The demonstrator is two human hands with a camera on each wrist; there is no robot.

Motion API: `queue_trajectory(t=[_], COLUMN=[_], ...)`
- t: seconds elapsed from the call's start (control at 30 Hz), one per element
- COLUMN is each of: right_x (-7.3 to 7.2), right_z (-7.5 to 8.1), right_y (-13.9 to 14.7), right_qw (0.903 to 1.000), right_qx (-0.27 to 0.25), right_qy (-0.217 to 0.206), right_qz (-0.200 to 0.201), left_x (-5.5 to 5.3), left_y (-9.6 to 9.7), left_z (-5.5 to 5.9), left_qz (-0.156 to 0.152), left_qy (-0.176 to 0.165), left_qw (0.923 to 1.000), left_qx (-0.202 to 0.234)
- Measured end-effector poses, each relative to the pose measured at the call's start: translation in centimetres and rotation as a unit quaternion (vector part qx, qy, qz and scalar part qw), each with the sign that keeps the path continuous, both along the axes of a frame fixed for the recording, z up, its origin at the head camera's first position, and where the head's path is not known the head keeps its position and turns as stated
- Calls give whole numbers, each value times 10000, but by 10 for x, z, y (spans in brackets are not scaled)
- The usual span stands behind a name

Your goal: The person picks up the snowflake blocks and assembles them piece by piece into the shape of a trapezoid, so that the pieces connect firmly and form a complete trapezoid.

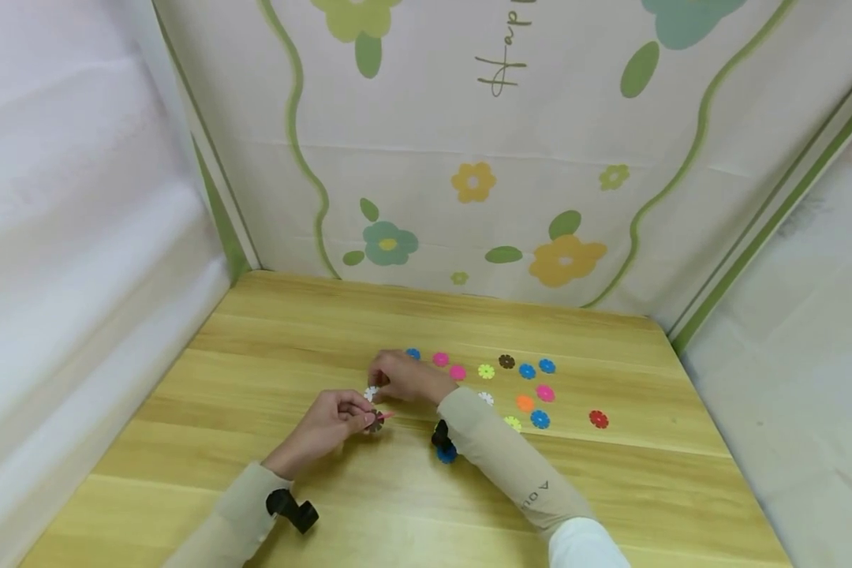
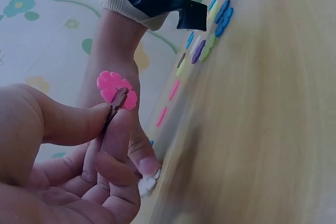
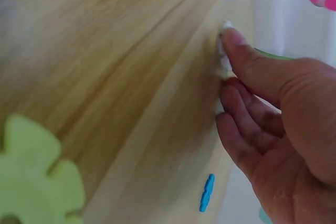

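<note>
- White disc (image 1: 371, 392) low at the bench (image 1: 241, 355), just beyond the brown disc (image 2: 119, 99) and pink disc (image 2: 108, 83) in the head view, with a slight gap between.
- Nearer to the white disc: right hand (image 1: 405, 377), in contact with it; left hand (image 1: 326, 422) just short of it, on the person's side.
- No long axis in round, notched discs; brown one nearly edge-on in the left wrist view, pink one crossing its far end, apparently slotted together.
- Left grip narrow: brown disc pinched between thumb and forefinger, clear of the bench, other fingers curled in.
- Right grip also narrow: thumb tip against the white disc, fingers curled, apparently a pinch; far side hidden, so cannot tell the number of fingers on it or any lift.
- Right sleeve (image 1: 511, 457) slanting in from the right, hand reaching past the left one, fingers down.
- Left sleeve (image 1: 234, 513) angled up from near left.
- Loose discs (image 1: 527, 371) scattered mostly to the right.
</note>
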State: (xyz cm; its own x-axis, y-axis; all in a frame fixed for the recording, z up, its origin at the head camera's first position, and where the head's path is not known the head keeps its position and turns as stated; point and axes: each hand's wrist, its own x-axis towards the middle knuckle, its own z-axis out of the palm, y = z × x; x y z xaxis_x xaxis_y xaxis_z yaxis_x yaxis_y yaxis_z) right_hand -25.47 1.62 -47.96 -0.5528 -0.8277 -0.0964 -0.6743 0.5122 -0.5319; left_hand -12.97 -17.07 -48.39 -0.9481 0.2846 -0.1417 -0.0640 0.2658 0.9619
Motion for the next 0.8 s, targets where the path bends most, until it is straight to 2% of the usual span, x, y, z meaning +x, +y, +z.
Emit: queue_trajectory(t=[0.17, 0.3, 0.47, 0.63, 0.73, 0.8], right_x=[2, 7, 13, 22, 30, 36], right_z=[3, 11, 23, 36, 44, 48], right_y=[19, 43, 72, 98, 112, 120], right_qw=[9973, 9941, 9888, 9834, 9797, 9770], right_qx=[-368, -650, -972, -1311, -1496, -1620], right_qy=[-421, -469, -443, -363, -318, -220], right_qz=[-475, -725, -1046, -1200, -1296, -1366], left_x=[-4, -7, -13, -19, -21, -22], left_y=[4, 8, 16, 33, 44, 51], left_z=[4, 7, 11, 14, 17, 19], left_qz=[83, 196, 254, 360, 456, 531], left_qy=[-22, -75, 79, 463, 858, 1228], left_qw=[10000, 9997, 9996, 9982, 9948, 9900], left_qx=[36, 96, 62, -150, -297, -451])
